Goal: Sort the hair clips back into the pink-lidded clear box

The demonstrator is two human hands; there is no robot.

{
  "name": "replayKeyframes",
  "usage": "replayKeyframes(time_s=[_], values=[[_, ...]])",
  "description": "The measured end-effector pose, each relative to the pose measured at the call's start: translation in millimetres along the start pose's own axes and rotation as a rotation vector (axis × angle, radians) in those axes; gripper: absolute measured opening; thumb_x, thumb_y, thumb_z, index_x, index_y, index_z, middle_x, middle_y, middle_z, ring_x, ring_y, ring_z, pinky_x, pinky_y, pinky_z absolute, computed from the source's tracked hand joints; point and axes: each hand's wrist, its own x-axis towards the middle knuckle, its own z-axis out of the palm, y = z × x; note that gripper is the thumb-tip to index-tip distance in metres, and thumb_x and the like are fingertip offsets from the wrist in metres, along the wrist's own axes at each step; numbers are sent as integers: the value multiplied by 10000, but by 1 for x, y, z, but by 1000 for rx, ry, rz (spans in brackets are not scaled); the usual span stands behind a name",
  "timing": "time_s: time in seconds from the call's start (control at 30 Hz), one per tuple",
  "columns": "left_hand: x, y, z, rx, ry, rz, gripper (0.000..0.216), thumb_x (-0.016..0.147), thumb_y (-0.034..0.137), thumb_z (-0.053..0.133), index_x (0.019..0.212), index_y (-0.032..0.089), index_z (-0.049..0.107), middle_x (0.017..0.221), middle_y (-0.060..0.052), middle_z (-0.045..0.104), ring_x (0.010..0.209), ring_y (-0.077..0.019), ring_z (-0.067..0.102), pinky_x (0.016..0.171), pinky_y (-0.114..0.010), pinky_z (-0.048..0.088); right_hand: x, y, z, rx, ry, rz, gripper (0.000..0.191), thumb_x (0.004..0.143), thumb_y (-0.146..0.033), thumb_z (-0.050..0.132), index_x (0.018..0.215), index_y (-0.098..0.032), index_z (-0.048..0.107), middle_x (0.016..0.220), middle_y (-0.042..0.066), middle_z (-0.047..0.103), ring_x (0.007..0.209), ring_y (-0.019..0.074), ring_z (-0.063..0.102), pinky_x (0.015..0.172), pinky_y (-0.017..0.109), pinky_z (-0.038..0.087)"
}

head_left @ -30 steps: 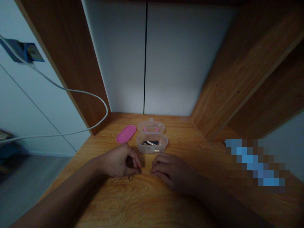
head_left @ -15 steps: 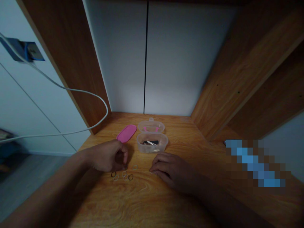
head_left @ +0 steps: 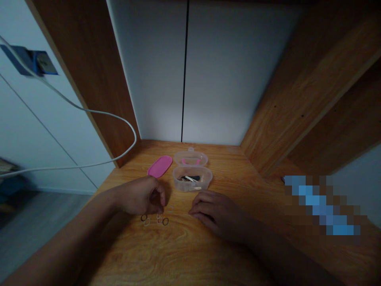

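Observation:
My left hand (head_left: 144,195) is bent over the wooden tabletop, thumb and forefinger curled close together at a group of small thin rings. Among these are a black ring (head_left: 144,218), a dark ring (head_left: 165,221) and a pale ring (head_left: 147,222). Whatever the left fingertips pinch is too small to make out. To the right, my right hand (head_left: 210,208) rests on the table with its fingers bent and pressed together; what lies under the fingertips is hidden. Just beyond the hands stands an open clear plastic case (head_left: 181,185) holding dark and silvery slim items.
A pink oval lid-like piece (head_left: 160,166) lies left of the case. The case's clear lid (head_left: 191,158), with pink parts, is tipped back. A white cable (head_left: 131,135) loops at the left. Wooden side panels and a pale back wall enclose the table; a blurred-out blue patch is at the right.
My left hand has shifted slightly to the right over the rings, its fingertips nearer the pale ones. My right hand stays almost where it was. The whole view has shifted a little.

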Motion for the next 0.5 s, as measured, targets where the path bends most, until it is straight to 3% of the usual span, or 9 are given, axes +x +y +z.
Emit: replayKeyframes(time_s=[0.17,0.33,0.4,0.5], values=[[3,0,4,-36,-8,20,140,770,273,679,859,177,729,750,-8,710,640,-139,609,557,-219,418,-1,0,-1,7,3,-11,204,996,-229,500,1046,-210,697,1034,28,684,966,154,623,857,278,461],[3,1,2,-90,72,66,187,807,344,640,808,162,686,756,-8,687,640,-129,574,549,-215,392,-2,0,0,-2,3,-7,201,996,-234,500,1044,-213,694,1028,27,685,963,153,622,855,277,459],[4,0,-1,-43,158,37,235,840,384,598,778,166,658,710,0,658,613,-128,551,539,-222,363,-2,1,0,-7,6,-7,198,992,-229,503,1049,-217,692,1030,25,688,963,155,625,854,279,461],[8,-5,-2,202,403,-93,308,897,432,513,777,179,641,657,-7,618,578,-147,529,546,-258,326,-3,2,-1,-21,22,-18,197,988,-228,503,1054,-228,689,1025,24,701,953,163,636,839,291,467]])
